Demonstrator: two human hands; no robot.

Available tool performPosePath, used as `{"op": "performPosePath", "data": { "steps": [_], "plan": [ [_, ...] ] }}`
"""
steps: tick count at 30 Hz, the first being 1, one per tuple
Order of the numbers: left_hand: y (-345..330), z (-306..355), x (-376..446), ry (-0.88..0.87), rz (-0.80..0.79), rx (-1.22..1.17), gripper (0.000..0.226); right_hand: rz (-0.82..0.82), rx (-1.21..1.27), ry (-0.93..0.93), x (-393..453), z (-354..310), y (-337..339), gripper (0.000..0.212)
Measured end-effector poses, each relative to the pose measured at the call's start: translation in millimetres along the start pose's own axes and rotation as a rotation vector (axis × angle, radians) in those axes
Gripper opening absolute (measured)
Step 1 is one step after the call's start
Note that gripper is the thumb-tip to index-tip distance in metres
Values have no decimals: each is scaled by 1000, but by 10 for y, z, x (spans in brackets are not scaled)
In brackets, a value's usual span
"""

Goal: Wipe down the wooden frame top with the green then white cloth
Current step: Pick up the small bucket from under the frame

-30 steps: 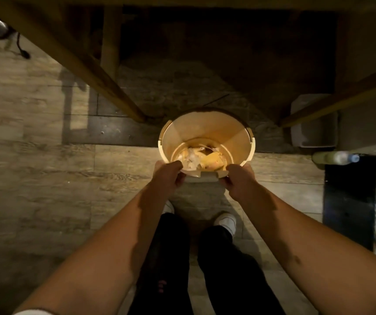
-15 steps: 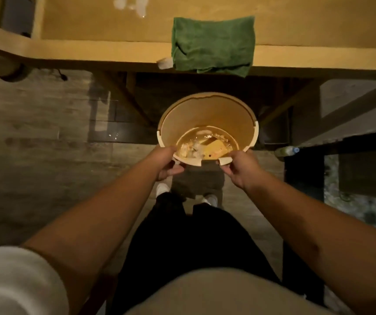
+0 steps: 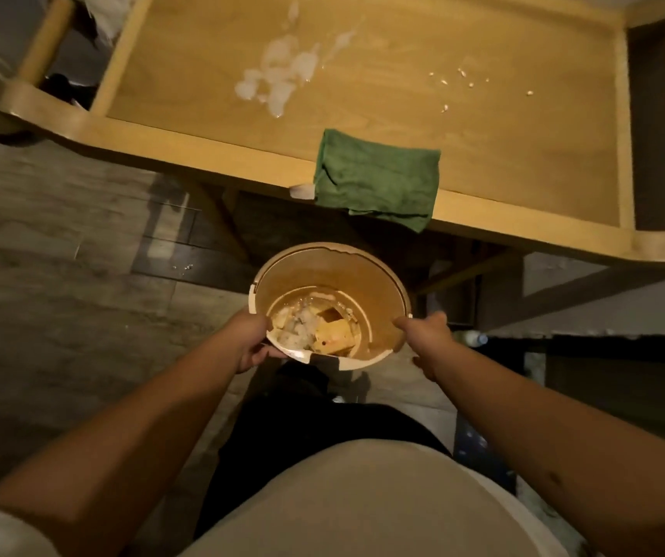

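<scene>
A pale round bin (image 3: pixel 379 275) with scraps of rubbish in its bottom hangs below the wooden frame top (image 3: pixel 463 126). My left hand (image 3: pixel 252 339) grips the bin's near-left rim. My right hand (image 3: pixel 427 335) is at the bin's right rim with fingers spread, its hold unclear. A folded green cloth (image 3: pixel 379 176) drapes over the frame's front rail (image 3: pixel 210 152). A small white scrap (image 3: pixel 302 191) lies at the cloth's left edge. White smears (image 3: pixel 278 76) and crumbs (image 3: pixel 467 80) mark the frame top. No white cloth is identifiable.
Wood-plank floor (image 3: pixel 61 295) lies to the left. A clear bottle (image 3: pixel 469 337) lies on the floor at the right beside a dark mat (image 3: pixel 604 379). The frame's legs and braces (image 3: pixel 467 271) run under the top. A round wooden handle (image 3: pixel 45 38) sits at the top left.
The bin has risen from the floor towards the frame edge. My view has tilted up, bringing the frame top and green cloth into sight. My right hand has loosened and shifted to the right rim.
</scene>
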State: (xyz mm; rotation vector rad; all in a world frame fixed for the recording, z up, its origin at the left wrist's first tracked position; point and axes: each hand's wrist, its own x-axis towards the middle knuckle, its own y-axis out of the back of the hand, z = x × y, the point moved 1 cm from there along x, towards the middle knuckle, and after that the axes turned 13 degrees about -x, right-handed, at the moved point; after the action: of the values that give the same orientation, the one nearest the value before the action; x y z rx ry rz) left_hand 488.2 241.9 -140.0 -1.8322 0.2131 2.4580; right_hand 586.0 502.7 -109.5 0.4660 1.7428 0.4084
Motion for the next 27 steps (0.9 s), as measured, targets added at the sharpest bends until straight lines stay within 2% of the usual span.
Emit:
{"op": "performPosePath", "data": {
  "steps": [2, 5, 7, 11, 14, 18, 21, 23, 27],
  "plan": [
    [17, 140, -8, -51, 0, 64, 18, 75, -164, 163, 138, -182, 80, 65],
    [7, 331, -34, -91, 3, 129, 22, 16, -385, 286, 291, -457, 176, 25],
    [-45, 409, -25, -119, 22, 120, 21, 0, -476, 332, 383, -568, 242, 12],
    [-252, 323, 29, -242, 115, -129, 9, -62, -465, 364, 575, -709, 335, 17],
    [-546, 89, 24, -274, 187, -412, 31, -84, -483, 383, 729, -787, 428, 16],
    [-1107, -259, -75, -225, 370, -766, 37, -119, -612, 481, 798, -890, 607, 11],
    [-1530, -454, -154, -173, 335, -977, 40, -159, -631, 480, 771, -909, 735, 12],
    [-1729, -502, -239, -174, 285, -1013, 36, -189, -645, 482, 756, -905, 819, 12],
    [-1833, -531, -346, -79, 335, -908, 27, -227, -647, 513, 796, -869, 982, 11]
  ]
}}
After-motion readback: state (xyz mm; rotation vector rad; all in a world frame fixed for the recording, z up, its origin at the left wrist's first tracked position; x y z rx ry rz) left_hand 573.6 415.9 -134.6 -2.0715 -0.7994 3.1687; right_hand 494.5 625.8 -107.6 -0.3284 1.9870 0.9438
